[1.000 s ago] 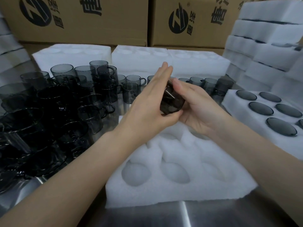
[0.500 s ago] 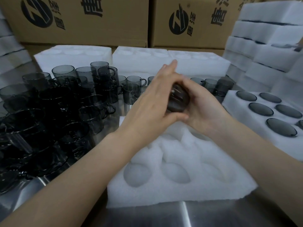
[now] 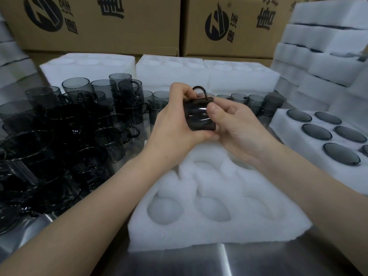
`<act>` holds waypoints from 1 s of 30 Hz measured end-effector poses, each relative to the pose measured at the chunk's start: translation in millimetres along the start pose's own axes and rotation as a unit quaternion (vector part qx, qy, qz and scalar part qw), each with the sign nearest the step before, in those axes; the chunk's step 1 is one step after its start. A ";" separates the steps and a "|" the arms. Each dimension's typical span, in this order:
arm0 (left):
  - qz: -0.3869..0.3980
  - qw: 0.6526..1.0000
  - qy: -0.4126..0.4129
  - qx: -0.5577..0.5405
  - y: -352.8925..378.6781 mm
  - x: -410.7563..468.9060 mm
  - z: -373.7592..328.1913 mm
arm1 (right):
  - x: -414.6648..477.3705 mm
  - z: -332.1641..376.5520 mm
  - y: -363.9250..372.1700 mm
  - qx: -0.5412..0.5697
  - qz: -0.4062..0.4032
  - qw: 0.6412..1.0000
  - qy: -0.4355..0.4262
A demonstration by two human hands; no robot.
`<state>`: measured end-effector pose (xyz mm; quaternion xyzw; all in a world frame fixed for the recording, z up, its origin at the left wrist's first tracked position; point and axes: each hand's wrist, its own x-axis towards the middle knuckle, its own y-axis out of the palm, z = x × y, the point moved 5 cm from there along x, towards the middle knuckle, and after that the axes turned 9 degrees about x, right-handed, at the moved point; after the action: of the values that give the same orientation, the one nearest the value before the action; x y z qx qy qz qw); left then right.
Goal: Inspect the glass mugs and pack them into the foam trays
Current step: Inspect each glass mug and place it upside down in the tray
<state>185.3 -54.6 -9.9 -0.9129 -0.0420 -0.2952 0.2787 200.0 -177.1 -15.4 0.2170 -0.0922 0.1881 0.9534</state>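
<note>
Nearest: a bare steel table [image 3: 258, 261] with a seam running up its middle. On it, straight ahead, sits a white foam tray [image 3: 219, 234]. Its round pockets show only foam, three along the near row and more behind, partly hidden by the forearms.

Above the far half of that tray, both hands hold one dark smoked-glass mug [image 3: 199, 118] clear of the foam.
- Left hand [image 3: 173, 126]: fingers curled round the mug's left side. The fingertips are up by the handle [image 3: 199, 90], which stands at the top.
- Right hand [image 3: 237, 126]: fingers wrapped behind the mug, thumb pressed flat on its near wall.
- Whether the mug's mouth faces left or right cannot be told.

Left of the hands stands a dense crowd of loose mugs [image 3: 59, 126] on the table, upright, some stacked two high. The nearest ones are too dark to separate.

Right of the hands is a second foam tray [image 3: 282, 124]. Its pockets are filled, each showing a dark round glass face [image 3: 316, 131] about flush with the foam.

Behind the hands, a short row of upright mugs [image 3: 251, 100] runs across towards the filled tray.

Further back are more white foam blocks [image 3: 199, 70] with shallow round pockets on top. Stacks of foam [image 3: 322, 46] rise on the right.

Farthest: brown cardboard boxes [image 3: 99, 22] printed with a black logo and characters.
</note>
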 end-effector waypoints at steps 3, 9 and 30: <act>0.001 1.000 0.004 -0.014 -0.8 -0.3 2.6 | -0.9 -0.7 -1.2 -0.054 -0.004 0.999 0.000; 0.039 0.999 0.030 0.004 3.9 -0.3 3.2 | -2.2 1.4 -6.4 -0.145 -0.038 0.988 -0.023; 0.076 0.981 -0.034 -0.174 3.7 0.5 11.1 | 0.6 -1.9 -7.0 -0.019 0.042 0.999 0.014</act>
<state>192.4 -51.8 -18.9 -0.9576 0.0700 -0.2444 0.1356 203.4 -181.9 -19.6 0.1925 -0.0918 0.2289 0.9498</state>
